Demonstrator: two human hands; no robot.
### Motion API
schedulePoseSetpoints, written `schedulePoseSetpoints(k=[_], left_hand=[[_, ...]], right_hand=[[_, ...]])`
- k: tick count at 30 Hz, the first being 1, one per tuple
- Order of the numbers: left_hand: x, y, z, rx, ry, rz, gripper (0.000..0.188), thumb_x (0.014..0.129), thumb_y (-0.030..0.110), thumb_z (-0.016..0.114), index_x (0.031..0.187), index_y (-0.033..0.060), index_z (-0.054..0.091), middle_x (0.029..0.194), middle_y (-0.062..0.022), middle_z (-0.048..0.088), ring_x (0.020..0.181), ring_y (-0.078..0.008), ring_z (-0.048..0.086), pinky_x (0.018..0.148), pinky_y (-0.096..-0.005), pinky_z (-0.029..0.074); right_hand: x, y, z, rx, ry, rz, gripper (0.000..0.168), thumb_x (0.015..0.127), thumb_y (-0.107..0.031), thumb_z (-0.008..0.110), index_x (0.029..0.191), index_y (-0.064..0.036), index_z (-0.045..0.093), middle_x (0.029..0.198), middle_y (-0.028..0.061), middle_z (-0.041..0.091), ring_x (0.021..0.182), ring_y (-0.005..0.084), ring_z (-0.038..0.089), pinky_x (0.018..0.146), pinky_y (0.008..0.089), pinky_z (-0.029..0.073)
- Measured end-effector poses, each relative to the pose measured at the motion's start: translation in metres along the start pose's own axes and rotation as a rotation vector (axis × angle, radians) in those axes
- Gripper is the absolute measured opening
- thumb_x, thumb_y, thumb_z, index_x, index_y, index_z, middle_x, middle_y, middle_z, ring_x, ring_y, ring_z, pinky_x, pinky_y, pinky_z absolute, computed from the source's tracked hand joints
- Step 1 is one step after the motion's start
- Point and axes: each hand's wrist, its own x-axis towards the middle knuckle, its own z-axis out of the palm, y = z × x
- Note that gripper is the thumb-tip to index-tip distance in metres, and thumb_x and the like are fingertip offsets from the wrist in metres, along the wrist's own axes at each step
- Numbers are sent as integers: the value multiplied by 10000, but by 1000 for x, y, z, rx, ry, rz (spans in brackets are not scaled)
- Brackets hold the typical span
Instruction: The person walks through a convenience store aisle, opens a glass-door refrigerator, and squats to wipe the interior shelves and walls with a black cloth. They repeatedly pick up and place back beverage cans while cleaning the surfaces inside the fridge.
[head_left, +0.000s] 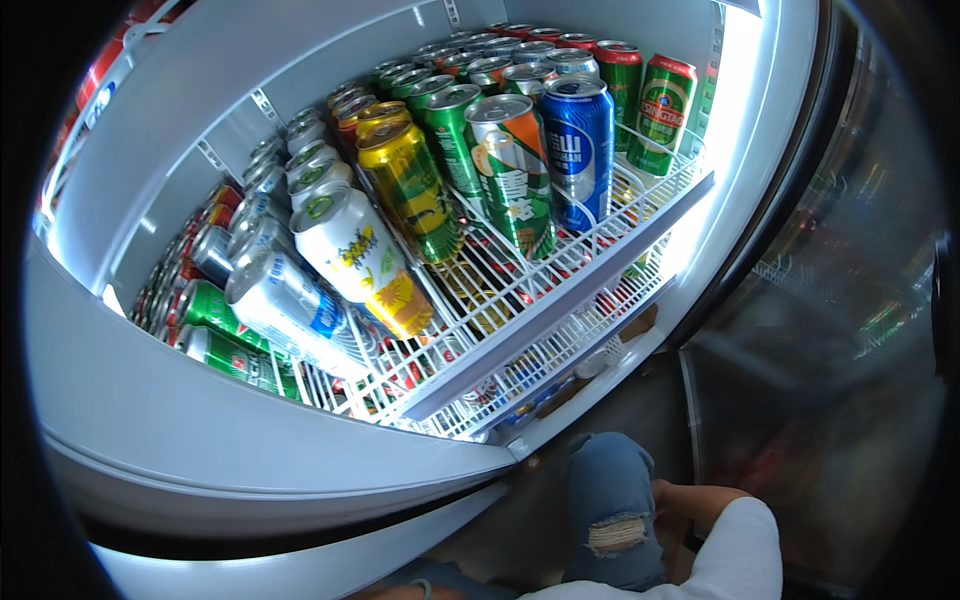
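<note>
At the bottom edge, only a sliver of my left hand (386, 594) shows, beside a pale wristband; its fingers are out of frame. My right forearm, in a white sleeve (739, 551), reaches to my bent knee in ripped jeans (611, 487). Most of my right hand (661, 496) is hidden beside that knee. Before me is a lit drinks fridge, its white wire shelf (495, 300) filled with rows of cans. In front stand a white-and-orange can (364, 259), a yellow-green can (411, 191), a green-and-orange can (514, 176), a blue can (577, 154) and a Tsingtao can (662, 112).
Silver-and-blue cans (292, 307) and green cans (232, 360) fill the shelf's left side. A lower wire shelf (559, 352) holds more drinks. The fridge's white frame (225, 427) curves around the opening. A dark glass door (817, 375) stands swung out at right.
</note>
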Motion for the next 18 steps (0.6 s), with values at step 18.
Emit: schedulePoseSetpoints(k=[18], left_hand=[[35,-39,6,-41,-103,49,414,938,249,675,1314,89,613,1145,-112,712,1011,-273,681,874,-420,549]], right_hand=[[-1,-12,52,188,-163,-18,393,918,-319,649,1264,-137,616,1244,119,600,1025,316,629,811,455,538]])
